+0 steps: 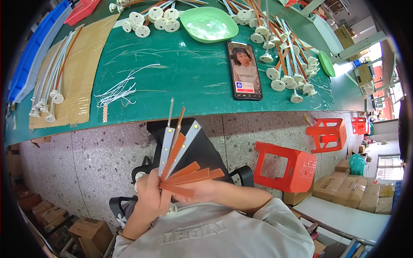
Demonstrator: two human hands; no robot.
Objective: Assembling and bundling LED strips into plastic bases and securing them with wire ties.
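Observation:
A fanned bundle of narrow LED strips (166, 150) is held over my lap; some turn white faces with small yellow chips outward, others show orange-brown backs. My left hand (150, 193) is closed round the lower part of the bundle. Against its other side lies my right hand (195, 190), closed on the strips, its fingers mostly hidden behind them. White round caps (171, 209) show at the lower ends, beside and below my left hand. Nearest on the table lies a loose heap of thin white ties (118, 91).
On the green table (172, 81) are a phone (244, 71), a green bowl (209, 24) of small clear pieces, and several capped strips (297, 81). More capped strips (58, 69) rest on cardboard (79, 94) at left. Red stools (286, 167) stand on the right.

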